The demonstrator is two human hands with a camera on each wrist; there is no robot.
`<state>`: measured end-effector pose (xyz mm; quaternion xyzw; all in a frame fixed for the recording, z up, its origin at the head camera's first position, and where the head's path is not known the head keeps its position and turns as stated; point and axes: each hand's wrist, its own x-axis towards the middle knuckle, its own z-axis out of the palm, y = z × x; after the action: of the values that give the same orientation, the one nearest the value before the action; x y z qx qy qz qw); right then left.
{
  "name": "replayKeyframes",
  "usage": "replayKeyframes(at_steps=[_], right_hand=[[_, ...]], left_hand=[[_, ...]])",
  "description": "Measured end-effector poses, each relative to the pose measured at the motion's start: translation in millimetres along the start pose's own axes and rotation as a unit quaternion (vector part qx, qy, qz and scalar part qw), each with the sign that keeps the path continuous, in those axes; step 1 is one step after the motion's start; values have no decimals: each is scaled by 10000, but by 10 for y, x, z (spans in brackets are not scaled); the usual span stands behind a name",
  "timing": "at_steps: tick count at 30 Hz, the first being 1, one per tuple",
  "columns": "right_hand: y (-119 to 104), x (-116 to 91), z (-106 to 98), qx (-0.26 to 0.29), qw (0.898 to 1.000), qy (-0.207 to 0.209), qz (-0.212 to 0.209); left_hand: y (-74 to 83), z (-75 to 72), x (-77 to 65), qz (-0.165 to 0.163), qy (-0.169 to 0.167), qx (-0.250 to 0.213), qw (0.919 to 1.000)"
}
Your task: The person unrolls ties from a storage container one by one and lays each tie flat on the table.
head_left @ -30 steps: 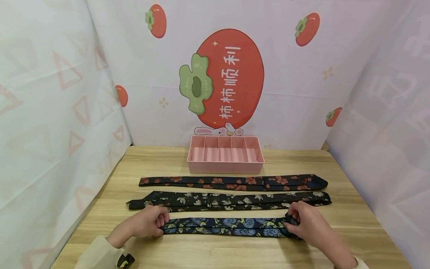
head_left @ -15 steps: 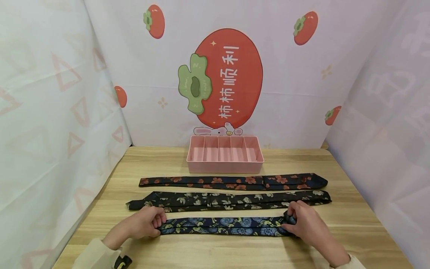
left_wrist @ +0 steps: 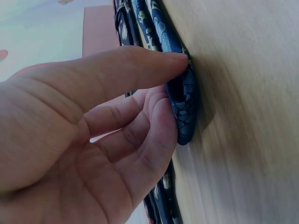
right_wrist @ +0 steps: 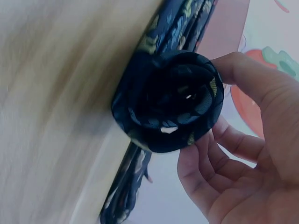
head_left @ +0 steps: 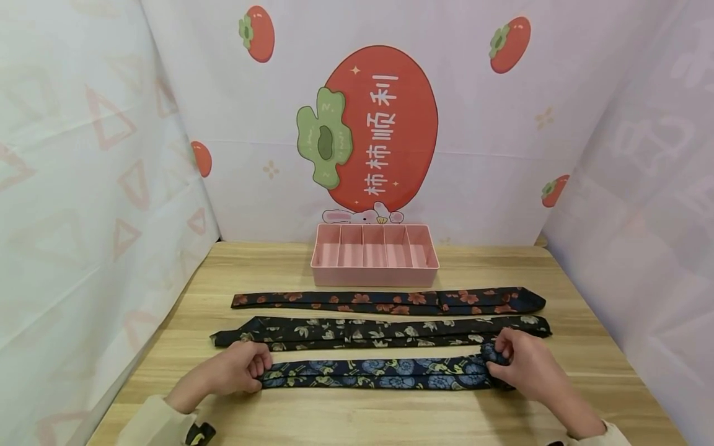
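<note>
Three ties lie in parallel rows on the wooden table (head_left: 390, 421), nearest me the blue floral tie (head_left: 379, 373), then the leaf-print tie (head_left: 368, 331), then the red-flowered tie (head_left: 390, 301) before the pink divided tray (head_left: 375, 277). My left hand (head_left: 231, 368) pinches the blue tie's left end between thumb and fingers. My right hand (head_left: 521, 362) grips its right end, wound into a small roll (right_wrist: 170, 100).

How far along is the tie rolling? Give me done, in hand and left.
Done: only a small roll at the right end of the blue floral tie. In hand: the right hand grips that roll, while the left hand pinches the tie's other end on the table. Left: most of this tie lies flat, the white-leaf tie and red-flower tie lie unrolled, and the pink divided box looks empty.
</note>
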<state>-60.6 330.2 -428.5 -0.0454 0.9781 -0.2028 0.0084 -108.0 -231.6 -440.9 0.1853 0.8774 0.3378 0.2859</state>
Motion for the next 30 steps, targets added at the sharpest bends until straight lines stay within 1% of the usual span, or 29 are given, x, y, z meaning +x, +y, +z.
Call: replayKeyframes(at_steps=[3, 6, 9, 16, 19, 22, 26, 30], right_hand=[[55, -5, -27, 125, 9998, -8, 178], [114, -16, -49, 346, 9983, -118, 459], [181, -28, -81, 453, 9962, -178, 729], [368, -10, -153, 217, 9944, -40, 1035], [436, -18, -131, 207, 9943, -20, 1044], [440, -16, -132, 196, 9948, -16, 1004], [344, 5, -166, 91, 9964, 23, 843], [208, 29, -168, 39, 9989, -39, 473]], left_hand=[[-33, -3, -13, -26, 12, 36, 10000], [-67, -5, -18, -48, 13, 59, 10000], [-88, -16, -21, -12, -5, 80, 10000], [-102, -43, -46, 15, 37, 86, 10000], [-114, -53, -52, 64, 41, 97, 9999], [-118, -59, -60, 135, 39, 109, 9998], [-127, -66, -67, 160, 31, 129, 9998], [-112, -69, -71, 150, 16, 80, 9999]])
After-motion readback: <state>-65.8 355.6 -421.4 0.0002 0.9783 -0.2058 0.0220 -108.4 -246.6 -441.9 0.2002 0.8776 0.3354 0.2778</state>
